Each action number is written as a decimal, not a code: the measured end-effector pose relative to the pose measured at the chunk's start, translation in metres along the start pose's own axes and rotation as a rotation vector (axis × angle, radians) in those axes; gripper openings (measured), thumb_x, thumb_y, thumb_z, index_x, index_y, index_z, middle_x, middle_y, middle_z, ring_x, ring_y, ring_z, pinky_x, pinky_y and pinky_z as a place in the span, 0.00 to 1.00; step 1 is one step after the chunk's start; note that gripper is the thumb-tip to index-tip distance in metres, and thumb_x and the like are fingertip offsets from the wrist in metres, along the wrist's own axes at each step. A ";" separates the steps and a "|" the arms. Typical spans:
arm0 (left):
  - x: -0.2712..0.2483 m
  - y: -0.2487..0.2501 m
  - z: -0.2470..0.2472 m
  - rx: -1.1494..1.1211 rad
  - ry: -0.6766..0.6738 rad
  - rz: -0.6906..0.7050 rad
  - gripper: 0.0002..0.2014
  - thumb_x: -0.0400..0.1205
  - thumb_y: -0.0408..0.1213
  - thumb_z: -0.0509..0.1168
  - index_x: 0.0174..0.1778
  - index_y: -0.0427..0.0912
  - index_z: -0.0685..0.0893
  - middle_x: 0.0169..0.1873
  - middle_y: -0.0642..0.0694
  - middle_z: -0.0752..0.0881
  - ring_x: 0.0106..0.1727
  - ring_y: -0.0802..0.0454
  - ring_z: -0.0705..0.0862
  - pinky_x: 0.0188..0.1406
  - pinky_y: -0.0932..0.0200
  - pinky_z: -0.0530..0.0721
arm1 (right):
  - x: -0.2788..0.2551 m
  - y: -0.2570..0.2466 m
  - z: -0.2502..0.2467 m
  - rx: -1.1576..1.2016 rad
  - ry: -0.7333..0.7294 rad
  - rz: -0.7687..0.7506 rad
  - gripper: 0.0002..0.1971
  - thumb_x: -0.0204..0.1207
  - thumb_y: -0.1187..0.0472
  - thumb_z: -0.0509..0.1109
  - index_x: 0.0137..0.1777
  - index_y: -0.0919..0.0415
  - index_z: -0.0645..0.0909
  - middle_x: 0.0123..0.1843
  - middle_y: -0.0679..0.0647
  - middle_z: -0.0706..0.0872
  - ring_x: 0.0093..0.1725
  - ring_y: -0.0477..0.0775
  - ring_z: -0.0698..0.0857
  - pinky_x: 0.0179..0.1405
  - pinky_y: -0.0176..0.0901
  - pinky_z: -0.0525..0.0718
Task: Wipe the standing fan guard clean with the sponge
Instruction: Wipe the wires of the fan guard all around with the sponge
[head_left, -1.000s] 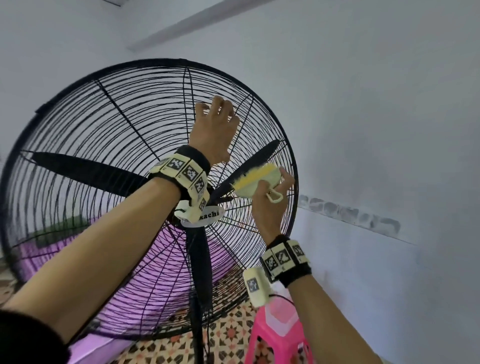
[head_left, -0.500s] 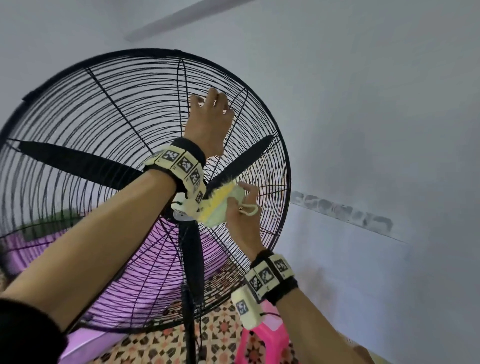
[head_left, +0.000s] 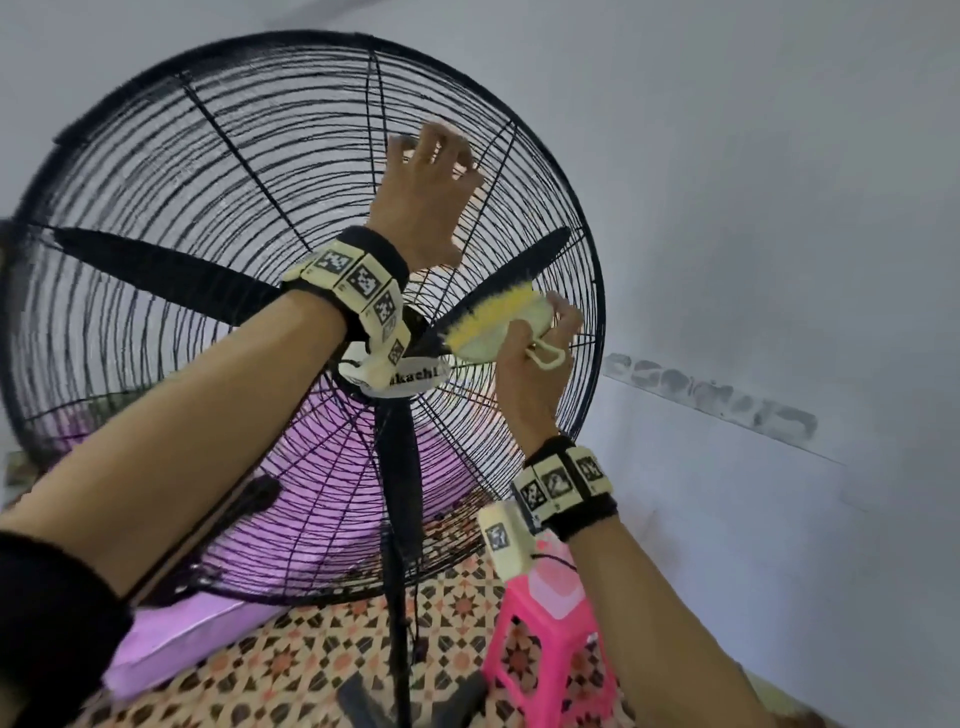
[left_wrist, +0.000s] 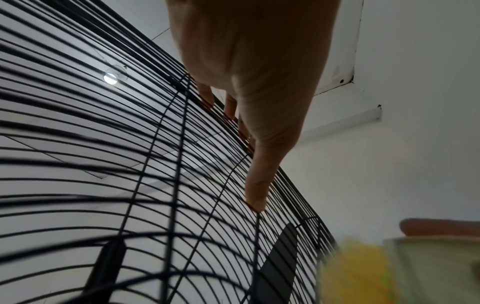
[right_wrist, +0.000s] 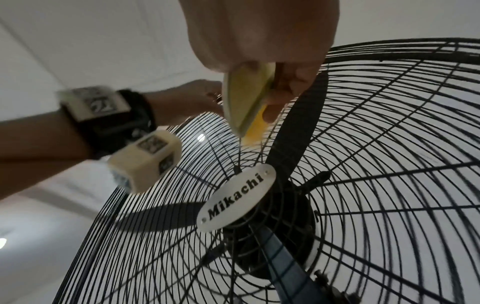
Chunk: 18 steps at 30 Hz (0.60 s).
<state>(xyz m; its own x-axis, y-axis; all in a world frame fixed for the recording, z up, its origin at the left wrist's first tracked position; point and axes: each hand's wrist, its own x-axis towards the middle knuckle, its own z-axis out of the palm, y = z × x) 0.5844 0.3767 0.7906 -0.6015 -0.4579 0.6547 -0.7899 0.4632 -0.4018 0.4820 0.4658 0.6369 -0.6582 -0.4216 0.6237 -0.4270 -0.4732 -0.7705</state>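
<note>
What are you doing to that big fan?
A person is cleaning the wire fan guard of a tall black standing fan. The left hand reaches up and hooks its fingers into the wires near the top to steady it. The right hand grips a yellow sponge with a pale handle and presses it against the guard just right of the Mikachi badge. A pink stool stands on the patterned floor below.
</note>
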 end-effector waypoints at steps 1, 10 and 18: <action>-0.004 -0.001 0.002 -0.017 0.014 0.011 0.44 0.72 0.54 0.81 0.83 0.48 0.71 0.85 0.41 0.64 0.89 0.35 0.55 0.83 0.30 0.57 | 0.003 0.001 0.001 -0.015 0.061 -0.007 0.18 0.84 0.67 0.61 0.71 0.56 0.65 0.29 0.49 0.80 0.21 0.43 0.76 0.15 0.39 0.73; -0.047 -0.021 0.019 0.016 0.041 -0.127 0.47 0.74 0.66 0.74 0.87 0.53 0.64 0.89 0.44 0.57 0.91 0.35 0.50 0.82 0.17 0.53 | -0.018 0.017 0.001 -0.013 -0.127 0.012 0.16 0.83 0.66 0.64 0.68 0.56 0.67 0.32 0.49 0.81 0.25 0.43 0.80 0.19 0.48 0.81; -0.038 -0.021 0.010 -0.068 0.068 -0.128 0.46 0.68 0.58 0.83 0.80 0.48 0.75 0.84 0.42 0.64 0.89 0.35 0.55 0.82 0.23 0.54 | -0.028 0.013 0.016 -0.053 -0.235 -0.023 0.16 0.81 0.66 0.62 0.66 0.55 0.65 0.27 0.48 0.79 0.21 0.50 0.79 0.18 0.48 0.77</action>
<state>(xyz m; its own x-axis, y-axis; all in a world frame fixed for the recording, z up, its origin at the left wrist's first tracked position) 0.6225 0.3769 0.7681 -0.4852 -0.4653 0.7403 -0.8484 0.4555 -0.2698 0.5049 0.4592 0.6120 -0.4885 -0.5827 0.6495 -0.4762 -0.4457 -0.7580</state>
